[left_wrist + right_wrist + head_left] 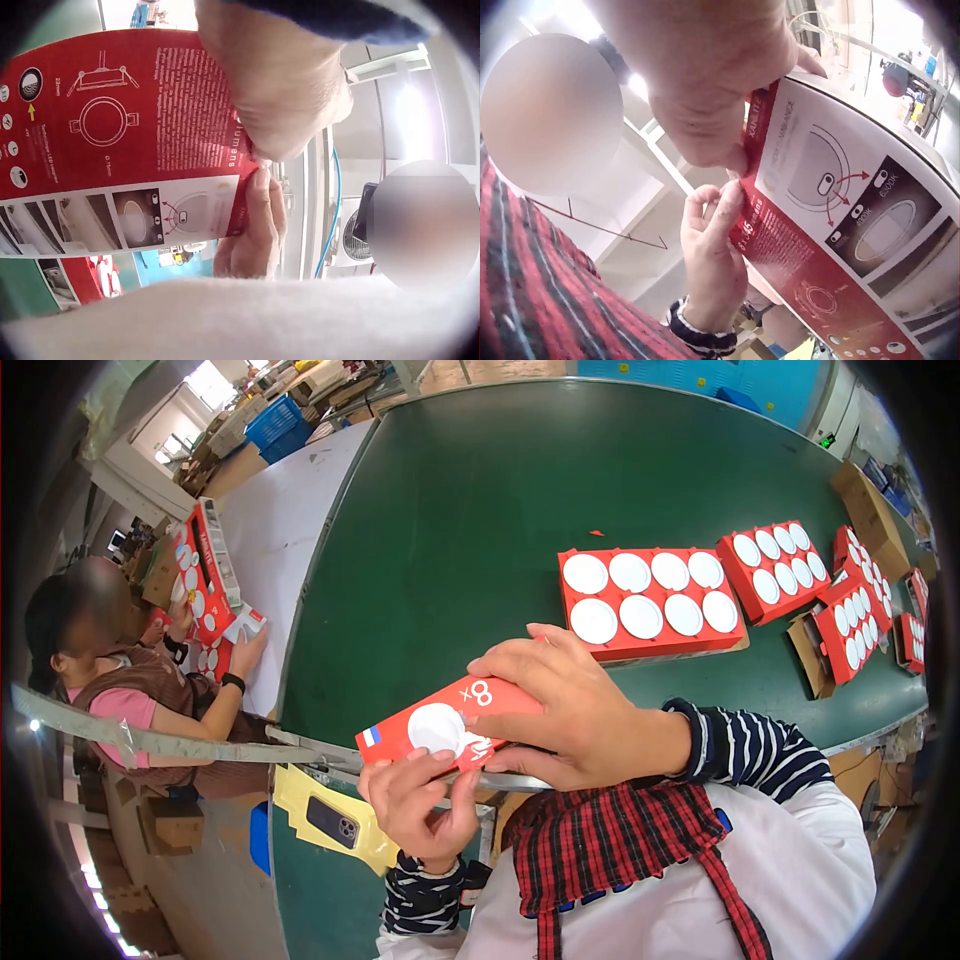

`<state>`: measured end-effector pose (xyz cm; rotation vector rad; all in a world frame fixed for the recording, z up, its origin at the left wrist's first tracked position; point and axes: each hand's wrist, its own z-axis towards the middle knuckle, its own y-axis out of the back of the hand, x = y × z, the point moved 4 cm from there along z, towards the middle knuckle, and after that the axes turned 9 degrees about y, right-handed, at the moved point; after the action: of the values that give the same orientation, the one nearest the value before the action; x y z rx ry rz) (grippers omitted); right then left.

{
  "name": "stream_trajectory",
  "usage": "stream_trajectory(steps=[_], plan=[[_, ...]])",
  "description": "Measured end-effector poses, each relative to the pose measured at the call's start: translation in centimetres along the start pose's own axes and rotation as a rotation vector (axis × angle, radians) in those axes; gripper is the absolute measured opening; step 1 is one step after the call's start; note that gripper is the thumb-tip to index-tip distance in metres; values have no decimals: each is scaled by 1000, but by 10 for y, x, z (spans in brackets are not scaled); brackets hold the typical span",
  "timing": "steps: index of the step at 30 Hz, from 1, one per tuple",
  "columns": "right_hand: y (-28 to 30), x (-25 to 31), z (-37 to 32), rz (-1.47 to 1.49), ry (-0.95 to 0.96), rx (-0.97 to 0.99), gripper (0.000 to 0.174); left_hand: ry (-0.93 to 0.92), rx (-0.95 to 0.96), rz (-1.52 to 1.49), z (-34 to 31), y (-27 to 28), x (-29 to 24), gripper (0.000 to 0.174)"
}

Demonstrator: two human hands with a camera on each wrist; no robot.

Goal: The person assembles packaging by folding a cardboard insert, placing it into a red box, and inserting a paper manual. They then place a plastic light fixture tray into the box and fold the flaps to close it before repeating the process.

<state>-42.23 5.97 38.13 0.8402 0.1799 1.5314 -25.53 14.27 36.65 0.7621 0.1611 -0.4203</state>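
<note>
A red printed box (408,720) with "8x" and a white disc on its end is held tilted at the table's near edge. From above, my right hand (580,710) grips it, fingers over the top and thumb at the lower edge. At the lower corner, my left hand (425,800) pinches the edge beside the disc. Light-fitting drawings cover the box's broad side (112,112) in the left wrist view. In the right wrist view the thumb and forefinger of the left hand (712,255) meet at the box's edge, close to the right hand (697,82).
A red box with several white discs (650,600) lies on the green table (450,490); more such boxes (775,570) stand to the right. A phone (332,822) lies on yellow sheets at lower left. Another person (130,700) handles red boxes at the left.
</note>
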Motion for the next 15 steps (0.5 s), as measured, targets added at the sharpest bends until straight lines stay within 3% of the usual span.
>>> stream_trajectory(steps=[2,4,6,9,11,15], plan=[[-3,0,0,-72,8,-7,27,91,-93,-249,4,-3,6,19],[-5,-1,1,-97,19,-18,27,121,-114,-208,10,2,0,22],[-6,-3,1,-125,29,-34,27,105,77,8,21,3,-7,28],[-3,-4,3,-112,45,-57,26,28,154,8,30,9,-3,25],[3,0,5,-252,144,-6,31,-31,197,7,34,9,-4,24],[-9,-2,-7,-229,320,-75,28,-141,173,62,29,7,3,27]])
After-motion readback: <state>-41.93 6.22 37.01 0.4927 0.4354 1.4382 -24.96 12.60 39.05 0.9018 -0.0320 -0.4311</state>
